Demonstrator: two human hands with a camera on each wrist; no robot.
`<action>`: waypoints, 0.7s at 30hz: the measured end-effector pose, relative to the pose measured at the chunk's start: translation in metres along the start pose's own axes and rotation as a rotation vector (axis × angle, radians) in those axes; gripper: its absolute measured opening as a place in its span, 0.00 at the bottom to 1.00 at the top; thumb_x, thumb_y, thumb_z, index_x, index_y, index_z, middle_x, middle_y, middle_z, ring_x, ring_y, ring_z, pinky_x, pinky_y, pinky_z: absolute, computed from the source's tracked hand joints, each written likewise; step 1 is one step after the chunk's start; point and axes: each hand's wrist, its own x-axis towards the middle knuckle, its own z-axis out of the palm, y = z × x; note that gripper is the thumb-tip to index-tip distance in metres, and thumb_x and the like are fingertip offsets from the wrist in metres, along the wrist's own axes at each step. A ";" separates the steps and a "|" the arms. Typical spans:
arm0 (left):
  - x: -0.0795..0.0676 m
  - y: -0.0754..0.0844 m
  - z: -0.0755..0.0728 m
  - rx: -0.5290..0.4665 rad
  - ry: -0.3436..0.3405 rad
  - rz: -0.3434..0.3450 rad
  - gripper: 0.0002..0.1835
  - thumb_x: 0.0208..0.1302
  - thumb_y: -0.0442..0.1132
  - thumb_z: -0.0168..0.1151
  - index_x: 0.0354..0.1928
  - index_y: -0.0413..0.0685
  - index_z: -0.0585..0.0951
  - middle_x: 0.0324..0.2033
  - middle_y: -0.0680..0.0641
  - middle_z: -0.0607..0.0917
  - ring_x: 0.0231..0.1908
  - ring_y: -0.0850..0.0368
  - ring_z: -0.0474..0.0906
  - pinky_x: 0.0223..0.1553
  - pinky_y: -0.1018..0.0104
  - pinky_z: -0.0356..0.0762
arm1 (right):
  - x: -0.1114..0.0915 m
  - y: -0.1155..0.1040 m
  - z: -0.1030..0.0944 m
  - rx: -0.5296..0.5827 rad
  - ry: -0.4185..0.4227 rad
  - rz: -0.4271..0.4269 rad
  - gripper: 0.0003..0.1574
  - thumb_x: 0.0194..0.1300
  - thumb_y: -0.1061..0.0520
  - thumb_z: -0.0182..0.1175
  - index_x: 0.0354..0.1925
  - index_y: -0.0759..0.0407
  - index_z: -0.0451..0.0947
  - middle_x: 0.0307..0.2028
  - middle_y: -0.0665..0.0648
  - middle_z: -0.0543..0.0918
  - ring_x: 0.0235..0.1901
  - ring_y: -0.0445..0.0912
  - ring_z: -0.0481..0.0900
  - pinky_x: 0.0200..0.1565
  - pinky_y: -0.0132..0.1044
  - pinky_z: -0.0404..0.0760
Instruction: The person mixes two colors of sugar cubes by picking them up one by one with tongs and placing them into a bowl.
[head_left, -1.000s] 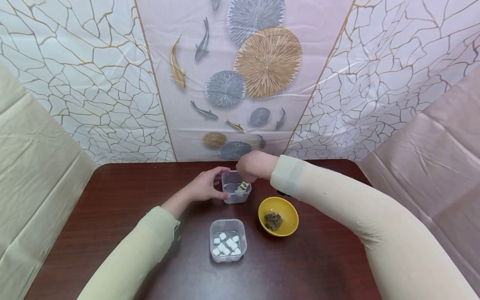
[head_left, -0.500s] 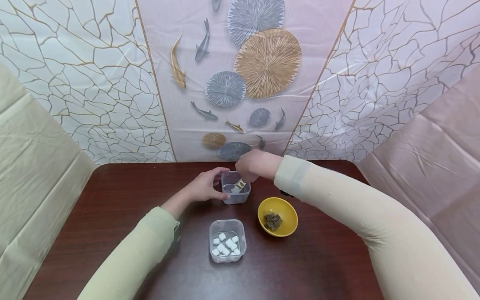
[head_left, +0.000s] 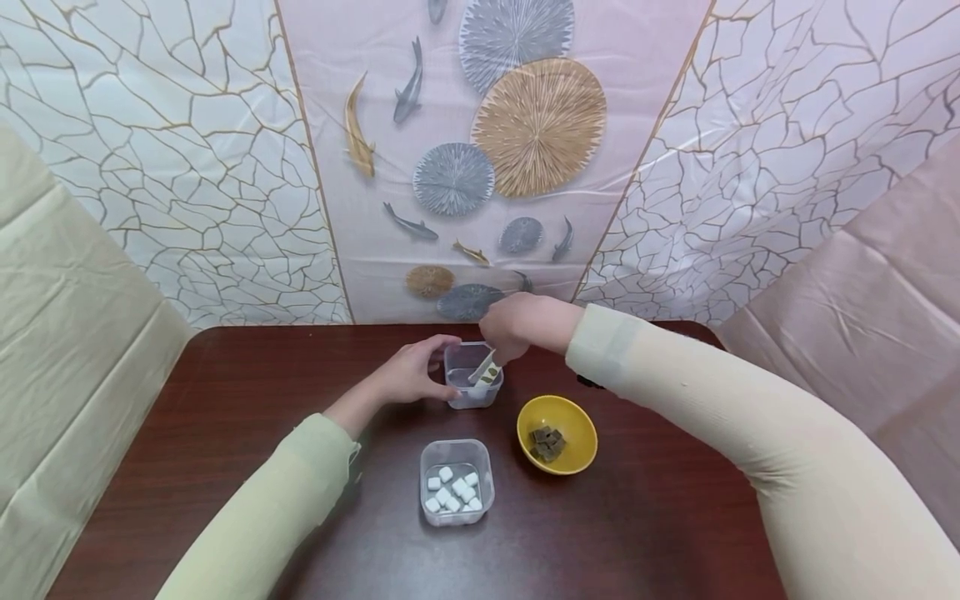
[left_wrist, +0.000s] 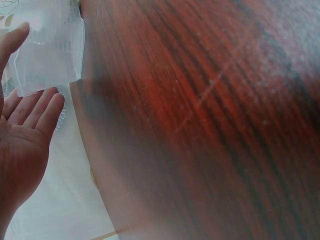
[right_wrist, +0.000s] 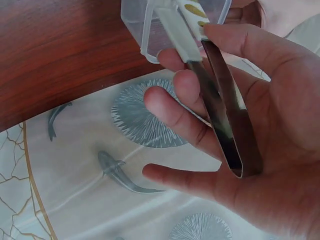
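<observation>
My left hand (head_left: 408,371) steadies a clear plastic container (head_left: 471,399) near the table's back edge, its thumb on the near side and its fingers on the far side. The left wrist view shows the thumb and fingertips against the walls of this container (left_wrist: 50,60). In my right hand (head_left: 517,327) is a pair of tongs (right_wrist: 235,110), metal with white ends bearing a gold leaf pattern. The white ends point down into the container with a gap between them. The right wrist view shows the bent end of the tongs in the palm, with the thumb and fingers along the arms.
A second clear container (head_left: 425,467) with several white cubes stands nearer the front. To its right is a yellow bowl (head_left: 581,433) holding brown cubes. A small black object (head_left: 589,382) lies partly under the right sleeve. Patterned cloth (head_left: 420,275) hangs behind the table.
My right hand has shifted slightly right and up. The white ends of the tongs now show apart from each other over the container. The left hand stays in place.
</observation>
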 end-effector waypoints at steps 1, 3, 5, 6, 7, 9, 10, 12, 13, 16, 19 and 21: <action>0.000 0.000 0.000 0.001 -0.001 0.003 0.47 0.56 0.40 0.84 0.76 0.40 0.70 0.70 0.37 0.78 0.69 0.41 0.77 0.70 0.51 0.78 | 0.000 0.000 0.001 -0.002 0.006 -0.008 0.14 0.75 0.47 0.62 0.38 0.55 0.85 0.32 0.50 0.80 0.33 0.46 0.73 0.38 0.40 0.79; 0.000 0.000 0.000 0.001 0.000 0.005 0.47 0.57 0.40 0.84 0.76 0.40 0.70 0.70 0.36 0.78 0.69 0.41 0.77 0.70 0.51 0.78 | 0.002 0.000 0.003 -0.003 0.017 -0.020 0.14 0.74 0.47 0.62 0.36 0.54 0.84 0.30 0.50 0.78 0.32 0.46 0.72 0.36 0.40 0.77; 0.000 0.000 0.001 0.000 0.001 0.011 0.47 0.57 0.41 0.84 0.76 0.40 0.70 0.69 0.37 0.78 0.69 0.41 0.77 0.69 0.51 0.78 | 0.003 -0.001 0.005 -0.004 0.020 -0.023 0.13 0.74 0.47 0.61 0.35 0.53 0.83 0.30 0.50 0.78 0.32 0.46 0.72 0.35 0.40 0.76; -0.001 0.000 0.000 0.001 0.002 0.013 0.47 0.57 0.41 0.84 0.75 0.40 0.70 0.69 0.37 0.78 0.69 0.41 0.78 0.69 0.51 0.79 | 0.004 -0.001 0.006 -0.008 0.023 -0.022 0.13 0.74 0.47 0.61 0.35 0.52 0.83 0.30 0.50 0.78 0.33 0.46 0.73 0.35 0.40 0.77; -0.001 0.000 0.001 0.000 0.003 0.017 0.47 0.57 0.41 0.84 0.75 0.40 0.70 0.69 0.37 0.78 0.68 0.41 0.78 0.69 0.51 0.79 | 0.005 -0.002 0.007 -0.011 0.025 -0.019 0.13 0.74 0.47 0.61 0.35 0.52 0.83 0.31 0.50 0.79 0.33 0.46 0.73 0.36 0.41 0.78; -0.001 0.001 0.000 -0.005 0.003 0.018 0.47 0.57 0.40 0.84 0.75 0.40 0.70 0.69 0.37 0.78 0.68 0.41 0.78 0.69 0.51 0.79 | 0.006 -0.002 0.009 -0.020 0.031 -0.010 0.12 0.74 0.48 0.61 0.36 0.52 0.84 0.32 0.50 0.81 0.34 0.46 0.74 0.37 0.42 0.81; -0.001 0.001 0.000 -0.006 0.004 0.017 0.47 0.56 0.40 0.84 0.75 0.40 0.70 0.69 0.37 0.78 0.68 0.41 0.78 0.69 0.51 0.79 | 0.006 -0.001 0.010 -0.023 0.037 -0.006 0.12 0.74 0.48 0.61 0.37 0.52 0.85 0.33 0.51 0.82 0.34 0.47 0.74 0.39 0.43 0.82; -0.001 0.002 0.000 -0.004 0.007 0.018 0.47 0.56 0.40 0.84 0.75 0.39 0.70 0.69 0.36 0.78 0.68 0.41 0.78 0.69 0.50 0.79 | 0.007 -0.001 0.011 -0.026 0.052 -0.002 0.12 0.74 0.48 0.62 0.38 0.53 0.86 0.34 0.51 0.83 0.34 0.47 0.75 0.41 0.45 0.84; -0.001 0.002 0.000 -0.003 0.009 0.019 0.47 0.56 0.40 0.84 0.75 0.39 0.71 0.69 0.36 0.78 0.68 0.40 0.78 0.69 0.50 0.79 | 0.007 0.000 0.012 -0.026 0.058 -0.002 0.13 0.74 0.47 0.62 0.38 0.53 0.86 0.34 0.52 0.84 0.34 0.47 0.75 0.42 0.46 0.85; -0.001 0.002 0.000 0.005 0.011 0.016 0.47 0.56 0.41 0.84 0.75 0.39 0.71 0.68 0.37 0.79 0.68 0.40 0.78 0.69 0.49 0.79 | 0.009 0.002 0.013 -0.018 0.082 -0.004 0.14 0.74 0.47 0.63 0.38 0.54 0.87 0.34 0.52 0.85 0.34 0.48 0.76 0.43 0.47 0.86; 0.000 0.002 0.000 0.008 0.009 0.013 0.47 0.56 0.41 0.85 0.75 0.40 0.71 0.69 0.37 0.79 0.68 0.41 0.78 0.70 0.49 0.78 | 0.010 0.004 0.014 -0.016 0.106 -0.005 0.14 0.74 0.47 0.63 0.35 0.53 0.85 0.33 0.52 0.83 0.34 0.48 0.75 0.44 0.49 0.87; 0.000 0.002 0.000 0.009 0.006 0.010 0.47 0.56 0.41 0.85 0.75 0.41 0.71 0.69 0.37 0.79 0.68 0.41 0.78 0.70 0.49 0.77 | 0.012 0.005 0.015 -0.014 0.114 -0.004 0.14 0.74 0.47 0.63 0.36 0.53 0.85 0.34 0.52 0.84 0.34 0.48 0.76 0.45 0.50 0.87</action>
